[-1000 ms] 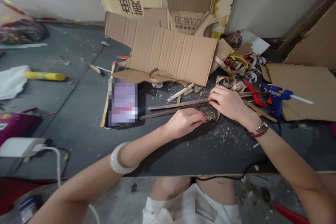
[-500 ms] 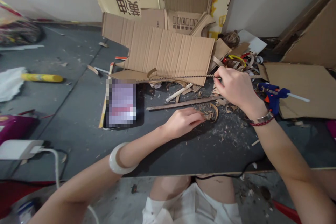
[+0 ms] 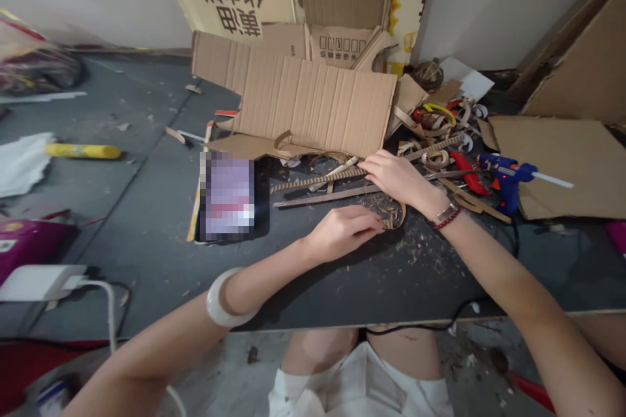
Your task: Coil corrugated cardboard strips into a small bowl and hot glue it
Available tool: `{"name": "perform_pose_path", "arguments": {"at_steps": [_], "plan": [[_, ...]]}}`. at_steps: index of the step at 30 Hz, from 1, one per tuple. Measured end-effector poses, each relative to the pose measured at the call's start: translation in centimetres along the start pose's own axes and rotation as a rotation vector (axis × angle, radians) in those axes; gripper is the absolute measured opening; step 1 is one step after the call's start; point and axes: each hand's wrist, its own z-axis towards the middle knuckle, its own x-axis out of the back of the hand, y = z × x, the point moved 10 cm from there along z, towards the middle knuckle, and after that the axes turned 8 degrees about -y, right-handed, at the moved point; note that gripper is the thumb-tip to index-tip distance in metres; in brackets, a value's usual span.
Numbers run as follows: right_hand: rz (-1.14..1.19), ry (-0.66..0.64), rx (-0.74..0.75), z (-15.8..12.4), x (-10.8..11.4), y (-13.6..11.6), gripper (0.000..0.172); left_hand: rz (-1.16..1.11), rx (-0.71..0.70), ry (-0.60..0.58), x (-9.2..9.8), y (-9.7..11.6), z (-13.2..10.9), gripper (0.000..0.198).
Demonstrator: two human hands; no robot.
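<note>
My left hand (image 3: 346,232) is closed in a pinch above the table, at a thin curled cardboard strip (image 3: 403,216); the fingertips partly hide it. My right hand (image 3: 397,177) is closed, fingertips together on a long corrugated cardboard strip (image 3: 317,179) that slants across the table and passes behind the hand. Below that strip lies a flatter, darker cardboard strip (image 3: 327,197), its right part covered by my right hand. Small cardboard scraps (image 3: 391,208) are scattered between both hands.
A blue glue gun (image 3: 508,176) with a white stick rests on cardboard at right, beside a red-handled tool (image 3: 468,173). A pixelated phone (image 3: 229,195) lies left of the strips. Behind stands a large corrugated sheet (image 3: 317,101). A yellow tube (image 3: 83,151) lies farther left.
My right hand has moved left and down, and the corrugated strip has come down with it, now extending to both sides of the hand. My left hand has stayed nearly still.
</note>
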Motion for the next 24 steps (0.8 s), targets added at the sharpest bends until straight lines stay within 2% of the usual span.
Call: {"name": "perform_pose_path", "arguments": {"at_steps": [5, 9, 11, 14, 19, 24], "plan": [[0.022, -0.033, 0.002, 1.0, -0.8, 0.4, 0.022, -0.052, 0.001, -0.016, -0.1, 0.1, 0.1, 0.009], [-0.089, -0.015, -0.017, 0.2, 1.1, 1.1, 0.023, -0.065, -0.011, -0.033, -0.2, 0.3, 0.1, 0.01], [-0.183, 0.012, -0.089, -0.4, 2.3, 1.9, 0.024, -0.07, -0.016, -0.04, -0.3, 0.4, 0.1, 0.011], [-0.208, 0.013, -0.144, -0.9, 2.6, 2.4, 0.027, -0.07, -0.009, -0.049, -0.3, 0.3, 0.1, 0.012], [-0.063, -0.05, 0.04, -0.1, 0.3, -0.9, 0.031, -0.077, -0.009, -0.07, -0.5, 0.4, 0.2, 0.013], [-0.004, -0.006, 0.143, 0.9, 0.0, -3.0, 0.028, -0.085, -0.025, -0.076, -0.6, 0.7, 0.2, 0.011]]}}
